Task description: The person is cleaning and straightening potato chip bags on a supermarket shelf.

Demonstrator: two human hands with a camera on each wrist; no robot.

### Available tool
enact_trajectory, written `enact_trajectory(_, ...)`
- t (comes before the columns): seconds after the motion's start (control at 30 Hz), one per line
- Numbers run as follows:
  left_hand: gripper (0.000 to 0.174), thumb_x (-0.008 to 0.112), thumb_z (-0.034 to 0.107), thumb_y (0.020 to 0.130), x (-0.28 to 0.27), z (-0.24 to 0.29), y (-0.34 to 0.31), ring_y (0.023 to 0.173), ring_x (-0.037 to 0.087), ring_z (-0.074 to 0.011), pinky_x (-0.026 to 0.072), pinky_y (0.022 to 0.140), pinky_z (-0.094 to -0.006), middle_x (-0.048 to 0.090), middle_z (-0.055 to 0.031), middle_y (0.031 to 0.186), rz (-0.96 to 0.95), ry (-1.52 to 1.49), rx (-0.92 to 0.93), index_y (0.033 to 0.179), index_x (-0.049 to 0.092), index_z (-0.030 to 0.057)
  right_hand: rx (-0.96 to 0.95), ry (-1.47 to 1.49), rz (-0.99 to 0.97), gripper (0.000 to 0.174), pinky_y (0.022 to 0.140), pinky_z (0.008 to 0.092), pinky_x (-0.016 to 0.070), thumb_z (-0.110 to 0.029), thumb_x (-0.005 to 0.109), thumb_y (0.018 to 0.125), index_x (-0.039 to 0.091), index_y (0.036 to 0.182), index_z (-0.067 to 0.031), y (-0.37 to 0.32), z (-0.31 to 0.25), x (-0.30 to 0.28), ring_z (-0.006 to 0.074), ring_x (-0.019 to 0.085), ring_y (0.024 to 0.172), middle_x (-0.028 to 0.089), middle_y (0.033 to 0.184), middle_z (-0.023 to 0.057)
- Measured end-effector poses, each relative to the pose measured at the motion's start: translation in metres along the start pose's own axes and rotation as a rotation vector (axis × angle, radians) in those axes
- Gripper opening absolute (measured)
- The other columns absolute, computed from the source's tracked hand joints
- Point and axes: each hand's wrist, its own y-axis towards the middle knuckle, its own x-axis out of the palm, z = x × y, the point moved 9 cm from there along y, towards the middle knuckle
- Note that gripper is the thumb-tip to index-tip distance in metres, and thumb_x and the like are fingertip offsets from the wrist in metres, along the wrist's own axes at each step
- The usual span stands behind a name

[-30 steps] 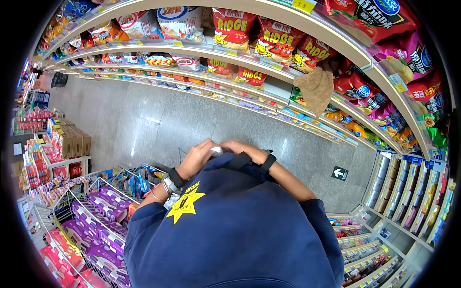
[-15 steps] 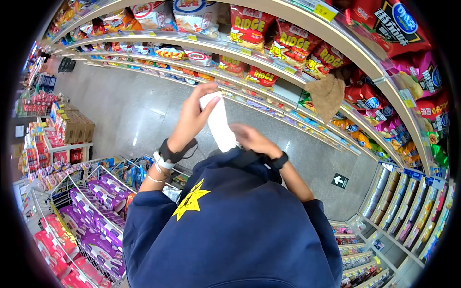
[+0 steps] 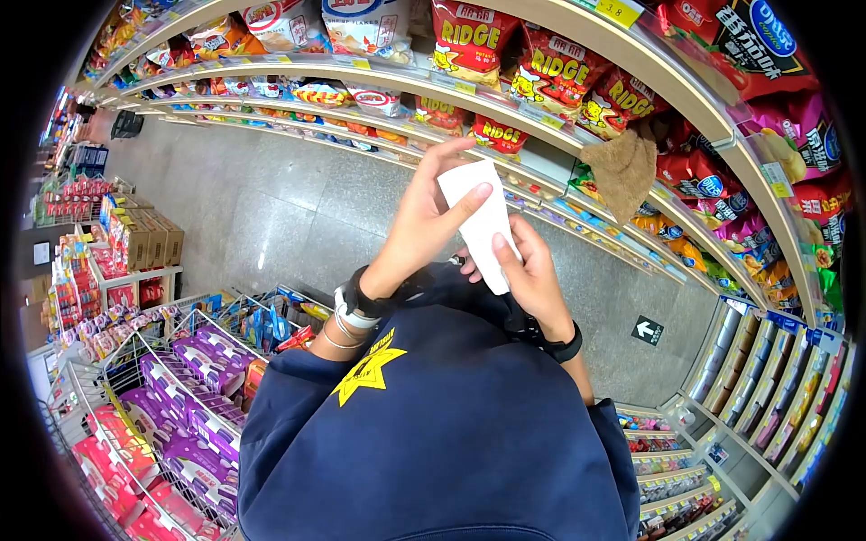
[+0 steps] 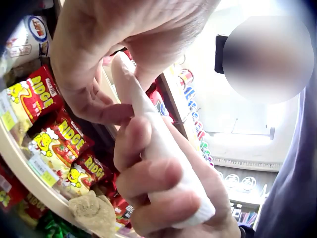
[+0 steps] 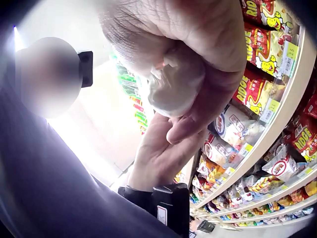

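Note:
A folded white tissue (image 3: 480,225) is held up slantwise in front of the chest. My left hand (image 3: 431,215) pinches its upper part, thumb across the near face. My right hand (image 3: 534,281) grips the lower end, thumb on top. From the left wrist, the tissue (image 4: 163,144) looks like a thick strip, with the right hand's fingers (image 4: 153,173) curled round it. Its bunched end (image 5: 176,87) shows in the right wrist view, partly covered by the right hand. A brown cloth (image 3: 621,176) hangs over a shelf edge beyond the hands.
Shelves of snack bags (image 3: 469,41) curve across the front. Wire baskets of purple packs (image 3: 194,379) stand at the left, close to the left elbow. Grey floor (image 3: 280,198) lies between. A further rack (image 3: 758,388) is at the right.
Both hands were close together at the chest, then rose with the tissue lengthwise between them. They have since shifted right, and the right hand, loose beside the tissue before, now grips its lower end.

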Motion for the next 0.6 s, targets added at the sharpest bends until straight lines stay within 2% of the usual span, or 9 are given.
enact_trajectory(0.1, 0.048, 0.06, 0.014, 0.094, 0.008, -0.001, -0.003, 0.091, 0.057, -0.007, 0.0483, 0.076, -0.0228, 0.058, -0.004, 0.103, -0.061, -0.121, -0.053, 0.136, 0.039, 0.0062, 0.004, 0.025, 0.007, 0.033, 0.066, 0.0273, 0.0552, -0.028, 0.038, 0.103, 0.049, 0.111, 0.0017, -0.008, -0.012, 0.001, 0.0166, 0.067, 0.077, 0.066, 0.093, 0.0159)
enact_trajectory(0.17, 0.048, 0.059, 0.016, 0.095, 0.012, -0.004, -0.005, 0.089, 0.056, -0.006, 0.0481, 0.076, -0.0222, 0.058, -0.003, 0.103, -0.115, -0.234, -0.068, 0.137, 0.039, 0.0066, 0.047, 0.077, -0.022, 0.031, 0.065, 0.0275, 0.0555, -0.027, 0.04, 0.102, 0.049, 0.11, 0.0017, -0.012, -0.014, 0.002, 0.0165, 0.067, 0.077, 0.067, 0.091, 0.0154)
enact_trajectory(0.27, 0.05, 0.06, 0.016, 0.094, 0.02, -0.014, -0.011, 0.095, 0.058, -0.0107, 0.048, 0.081, -0.0254, 0.058, -0.005, 0.109, -0.143, -0.556, -0.21, 0.137, 0.036, 0.0064, 0.071, 0.105, 0.026, 0.025, 0.065, 0.0267, 0.0542, -0.022, 0.048, 0.099, 0.052, 0.107, 0.0019, -0.013, -0.016, 0.0, 0.0162, 0.067, 0.076, 0.067, 0.089, 0.014)
enact_trajectory(0.3, 0.051, 0.059, 0.017, 0.095, 0.019, -0.018, -0.011, 0.1, 0.057, -0.0127, 0.0476, 0.084, -0.0274, 0.057, -0.0063, 0.112, -0.098, -0.487, -0.177, 0.138, 0.035, 0.0056, 0.071, 0.105, 0.058, 0.022, 0.064, 0.0262, 0.0535, -0.019, 0.052, 0.098, 0.053, 0.105, 0.0019, -0.012, -0.016, -0.001, 0.0161, 0.067, 0.076, 0.068, 0.089, 0.0135)
enact_trajectory(0.37, 0.053, 0.056, 0.019, 0.096, 0.022, -0.03, -0.013, 0.11, 0.055, -0.0166, 0.0467, 0.092, -0.0312, 0.056, -0.0089, 0.117, -0.011, -0.348, -0.113, 0.141, 0.032, 0.004, -0.131, -0.156, 0.222, 0.017, 0.063, 0.0254, 0.0517, -0.014, 0.059, 0.094, 0.056, 0.1, 0.0023, -0.01, -0.023, -0.015, 0.0148, 0.066, 0.077, 0.068, 0.09, 0.012)
enact_trajectory(0.43, 0.054, 0.055, 0.018, 0.096, 0.031, -0.029, -0.018, 0.115, 0.053, -0.0194, 0.0449, 0.095, -0.0336, 0.054, -0.0108, 0.121, -0.023, -0.224, -0.07, 0.141, 0.03, 0.0033, -0.295, -0.363, 0.388, 0.012, 0.064, 0.024, 0.0488, -0.006, 0.066, 0.088, 0.059, 0.092, 0.003, -0.013, -0.037, -0.021, 0.0121, 0.063, 0.078, 0.067, 0.087, 0.0082)
enact_trajectory(0.47, 0.054, 0.055, 0.018, 0.096, 0.034, -0.028, -0.02, 0.118, 0.051, -0.0208, 0.0441, 0.097, -0.0348, 0.053, -0.0117, 0.123, -0.028, -0.161, -0.048, 0.142, 0.029, 0.003, -0.318, -0.452, 0.427, 0.012, 0.066, 0.0241, 0.0491, -0.006, 0.066, 0.087, 0.059, 0.092, 0.0031, -0.016, -0.041, -0.021, 0.0119, 0.063, 0.078, 0.067, 0.087, 0.008)
enact_trajectory(0.53, 0.052, 0.055, 0.017, 0.096, 0.037, -0.033, -0.022, 0.115, 0.053, -0.018, 0.0449, 0.095, -0.0328, 0.053, -0.0108, 0.123, -0.025, -0.156, -0.048, 0.141, 0.031, 0.0023, -0.366, -0.631, 0.503, 0.012, 0.069, 0.0242, 0.0496, -0.005, 0.067, 0.087, 0.06, 0.092, 0.0033, -0.022, -0.049, -0.021, 0.0116, 0.063, 0.078, 0.066, 0.087, 0.0077)
enact_trajectory(0.6, 0.05, 0.054, 0.016, 0.097, 0.039, -0.037, -0.023, 0.113, 0.054, -0.0167, 0.0453, 0.094, -0.032, 0.054, -0.0106, 0.123, -0.07, -0.166, -0.078, 0.139, 0.032, 0.0015, -0.368, -0.559, 0.497, 0.014, 0.072, 0.0249, 0.05, -0.002, 0.067, 0.086, 0.058, 0.095, 0.0033, -0.022, -0.047, -0.022, 0.0129, 0.063, 0.082, 0.065, 0.091, 0.0085)
